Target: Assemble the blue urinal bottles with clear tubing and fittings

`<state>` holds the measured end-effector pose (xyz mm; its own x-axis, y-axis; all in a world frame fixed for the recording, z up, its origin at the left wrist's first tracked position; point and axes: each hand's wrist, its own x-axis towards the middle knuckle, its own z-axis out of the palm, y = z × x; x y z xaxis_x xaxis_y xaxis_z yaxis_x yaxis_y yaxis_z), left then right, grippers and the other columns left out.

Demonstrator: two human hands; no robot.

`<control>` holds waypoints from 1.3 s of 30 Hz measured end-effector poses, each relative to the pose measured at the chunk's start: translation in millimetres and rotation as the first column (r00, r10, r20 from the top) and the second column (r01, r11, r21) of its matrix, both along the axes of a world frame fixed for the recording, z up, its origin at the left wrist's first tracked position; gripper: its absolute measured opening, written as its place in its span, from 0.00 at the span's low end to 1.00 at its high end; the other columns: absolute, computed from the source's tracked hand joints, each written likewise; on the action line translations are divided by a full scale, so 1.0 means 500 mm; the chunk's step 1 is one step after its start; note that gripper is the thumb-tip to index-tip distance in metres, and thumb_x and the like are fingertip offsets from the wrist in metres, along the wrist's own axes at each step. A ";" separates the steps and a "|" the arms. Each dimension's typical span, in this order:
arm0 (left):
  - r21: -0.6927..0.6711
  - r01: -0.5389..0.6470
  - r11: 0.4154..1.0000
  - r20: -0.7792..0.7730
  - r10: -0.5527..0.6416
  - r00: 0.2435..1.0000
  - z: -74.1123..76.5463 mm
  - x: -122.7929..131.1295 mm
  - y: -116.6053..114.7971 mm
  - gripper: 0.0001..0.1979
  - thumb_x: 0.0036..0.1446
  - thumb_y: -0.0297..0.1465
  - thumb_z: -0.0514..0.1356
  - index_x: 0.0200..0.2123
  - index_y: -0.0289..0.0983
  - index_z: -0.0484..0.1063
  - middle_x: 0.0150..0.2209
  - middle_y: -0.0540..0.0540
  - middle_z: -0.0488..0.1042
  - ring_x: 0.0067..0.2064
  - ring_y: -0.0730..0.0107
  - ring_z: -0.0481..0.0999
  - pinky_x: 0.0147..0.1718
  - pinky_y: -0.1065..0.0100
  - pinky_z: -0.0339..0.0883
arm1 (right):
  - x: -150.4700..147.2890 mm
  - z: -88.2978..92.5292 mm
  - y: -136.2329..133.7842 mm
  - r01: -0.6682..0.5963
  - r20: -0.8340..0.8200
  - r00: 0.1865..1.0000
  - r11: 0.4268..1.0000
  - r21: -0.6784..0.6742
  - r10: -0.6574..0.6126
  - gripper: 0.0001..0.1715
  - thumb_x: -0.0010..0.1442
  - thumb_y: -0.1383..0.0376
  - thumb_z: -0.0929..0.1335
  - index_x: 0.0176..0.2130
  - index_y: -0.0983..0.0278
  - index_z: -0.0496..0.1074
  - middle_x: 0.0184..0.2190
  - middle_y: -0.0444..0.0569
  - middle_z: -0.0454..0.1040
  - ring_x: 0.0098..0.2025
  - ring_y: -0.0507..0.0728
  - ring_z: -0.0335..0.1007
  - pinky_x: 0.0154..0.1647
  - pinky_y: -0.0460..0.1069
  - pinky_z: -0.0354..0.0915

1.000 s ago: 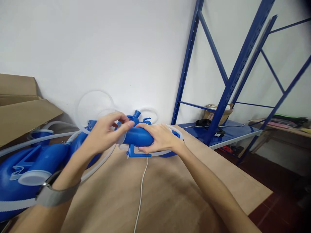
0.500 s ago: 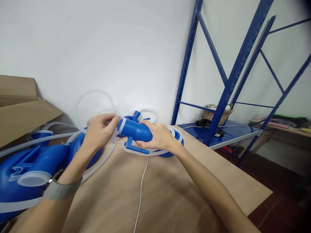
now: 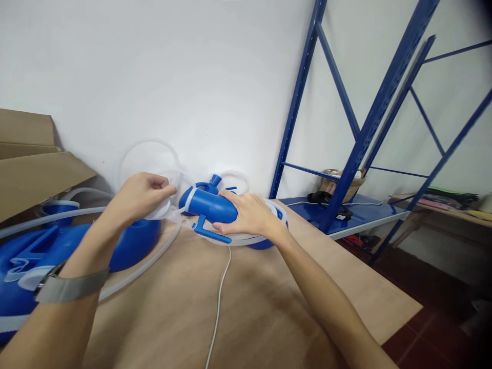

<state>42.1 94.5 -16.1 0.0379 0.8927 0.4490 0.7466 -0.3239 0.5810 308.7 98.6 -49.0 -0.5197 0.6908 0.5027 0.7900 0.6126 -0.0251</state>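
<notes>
my right hand (image 3: 249,218) grasps the blue bottle neck (image 3: 212,206) above the brown table (image 3: 184,307), its pale rim (image 3: 191,199) turned toward my left hand (image 3: 144,197). this one pinches a whitish cap (image 3: 163,209). farther left are other blue bottles (image 3: 138,243) and a cardboard box (image 3: 38,174).

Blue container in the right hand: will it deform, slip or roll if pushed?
The blue container looks like moulded plastic, undented beside the right hand, so probably fairly stiff. Its smooth surface could be slippery under light fingers. The blue bar jutting out beneath would likely check any free roll.
</notes>
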 end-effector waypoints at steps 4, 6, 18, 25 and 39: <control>-0.119 0.123 0.985 0.190 -0.099 0.977 0.008 0.002 -0.026 0.16 0.48 0.40 0.60 0.19 0.38 0.58 0.19 0.54 0.51 0.22 0.79 0.51 0.22 0.71 0.43 | -0.008 0.010 -0.010 0.015 0.036 0.999 1.000 -0.028 -0.014 0.42 0.55 0.38 0.71 0.60 0.58 0.71 0.36 0.49 0.81 0.40 0.65 0.79 0.39 0.52 0.62; -0.152 0.168 0.974 0.234 -0.130 0.963 0.009 0.021 -0.038 0.17 0.46 0.41 0.62 0.19 0.38 0.59 0.18 0.54 0.52 0.21 0.79 0.52 0.20 0.72 0.43 | -0.007 0.012 -0.013 0.037 0.073 0.997 0.999 -0.020 -0.035 0.43 0.55 0.39 0.71 0.61 0.58 0.71 0.37 0.50 0.81 0.41 0.66 0.79 0.39 0.52 0.62; -0.371 0.363 0.855 -0.056 -0.410 0.910 0.005 0.033 -0.048 0.23 0.52 0.49 0.63 0.21 0.38 0.61 0.20 0.53 0.55 0.23 0.75 0.54 0.21 0.70 0.48 | 0.035 0.018 0.006 -0.038 0.032 0.999 0.994 -0.099 0.041 0.45 0.57 0.38 0.71 0.65 0.56 0.67 0.44 0.50 0.82 0.44 0.65 0.79 0.43 0.53 0.64; -0.588 0.131 0.798 -0.449 -0.457 0.768 -0.092 0.013 0.046 0.19 0.53 0.47 0.57 0.37 0.38 0.77 0.38 0.43 0.77 0.38 0.60 0.74 0.35 0.66 0.64 | 0.087 0.063 -0.006 -0.099 -0.098 0.993 0.936 -0.337 0.070 0.45 0.59 0.40 0.72 0.67 0.55 0.63 0.49 0.49 0.80 0.46 0.64 0.79 0.45 0.54 0.68; 0.001 0.341 0.940 -0.250 -0.329 0.911 -0.005 0.041 -0.033 0.23 0.55 0.55 0.61 0.33 0.39 0.70 0.35 0.45 0.78 0.39 0.60 0.75 0.40 0.62 0.67 | 0.056 0.054 0.021 -0.100 0.024 0.992 0.902 -0.421 0.122 0.44 0.53 0.37 0.74 0.60 0.55 0.70 0.48 0.49 0.80 0.45 0.63 0.78 0.43 0.53 0.69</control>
<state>62.4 77.9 -18.8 0.4437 0.7882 0.4265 0.7057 -0.6006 0.3759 336.5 109.2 -22.1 -0.6217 0.7682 0.1525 0.7243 0.6380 -0.2612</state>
